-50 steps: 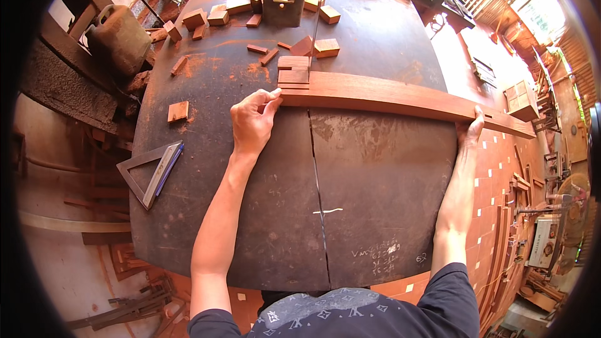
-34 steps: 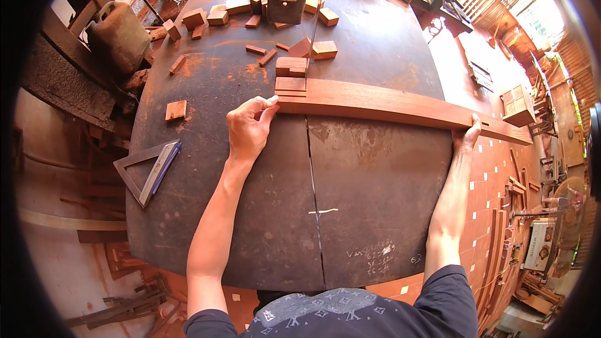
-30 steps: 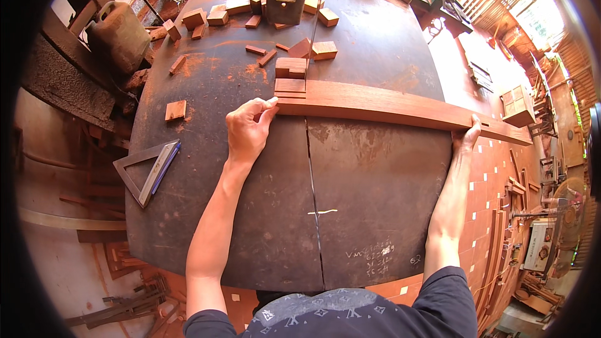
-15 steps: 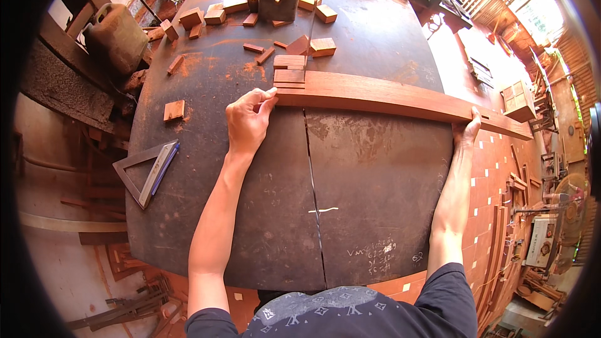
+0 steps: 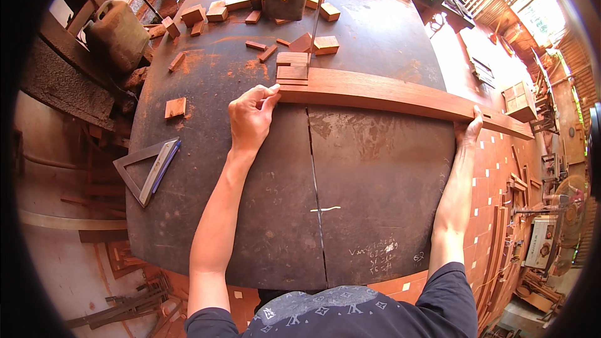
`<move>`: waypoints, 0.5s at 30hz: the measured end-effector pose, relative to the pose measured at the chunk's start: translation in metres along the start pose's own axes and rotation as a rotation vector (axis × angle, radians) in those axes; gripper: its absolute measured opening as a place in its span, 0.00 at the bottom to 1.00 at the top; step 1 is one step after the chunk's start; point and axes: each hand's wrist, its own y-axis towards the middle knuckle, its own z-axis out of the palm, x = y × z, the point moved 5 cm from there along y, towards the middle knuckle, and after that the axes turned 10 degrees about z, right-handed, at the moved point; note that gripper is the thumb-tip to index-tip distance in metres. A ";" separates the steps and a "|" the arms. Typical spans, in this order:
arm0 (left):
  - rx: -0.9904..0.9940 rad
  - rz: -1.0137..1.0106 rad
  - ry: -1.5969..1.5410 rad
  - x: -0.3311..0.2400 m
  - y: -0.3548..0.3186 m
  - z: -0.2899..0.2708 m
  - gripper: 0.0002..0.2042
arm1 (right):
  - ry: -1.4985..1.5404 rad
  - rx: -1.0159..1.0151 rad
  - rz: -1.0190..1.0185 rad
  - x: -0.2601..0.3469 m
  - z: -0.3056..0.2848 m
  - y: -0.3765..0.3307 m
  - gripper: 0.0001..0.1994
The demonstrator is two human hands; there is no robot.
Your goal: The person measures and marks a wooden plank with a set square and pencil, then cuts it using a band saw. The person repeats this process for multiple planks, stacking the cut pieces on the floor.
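A long reddish-brown wooden beam [image 5: 388, 95] lies crosswise on the dark saw table [image 5: 375, 194]. Its left end has narrow slots and meets the upright bandsaw blade [image 5: 317, 15]. My left hand [image 5: 250, 119] is closed at that end, thumb and fingertips pinching the near corner, a short way left of the blade. Towards the beam's right end, my right hand [image 5: 468, 129] grips it from the near side, thumb on top, fingers mostly hidden underneath. The beam's right end sticks out past the table edge.
Wood offcuts [image 5: 238, 1] and sawdust lie at the back around the saw's guide post [image 5: 289, 3]. A small square block [image 5: 175, 107] and a triangular square [image 5: 147, 172] rest at left. A plastic jerrycan [image 5: 119, 31] stands beyond the left edge; a fan [image 5: 568, 203] stands at right.
Both hands keep the same hold on the beam. The whole view has shifted slightly; any movement of the beam against the blade is too small to tell.
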 end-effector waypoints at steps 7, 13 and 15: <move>-0.007 0.000 -0.007 0.000 0.001 0.002 0.02 | 0.012 0.008 0.000 0.001 -0.010 0.011 0.24; -0.033 -0.004 -0.014 0.002 -0.001 0.003 0.04 | 0.022 0.021 0.000 0.000 -0.007 0.008 0.24; -0.030 0.004 -0.031 0.004 0.001 0.005 0.04 | 0.031 0.032 -0.020 0.004 -0.012 0.012 0.24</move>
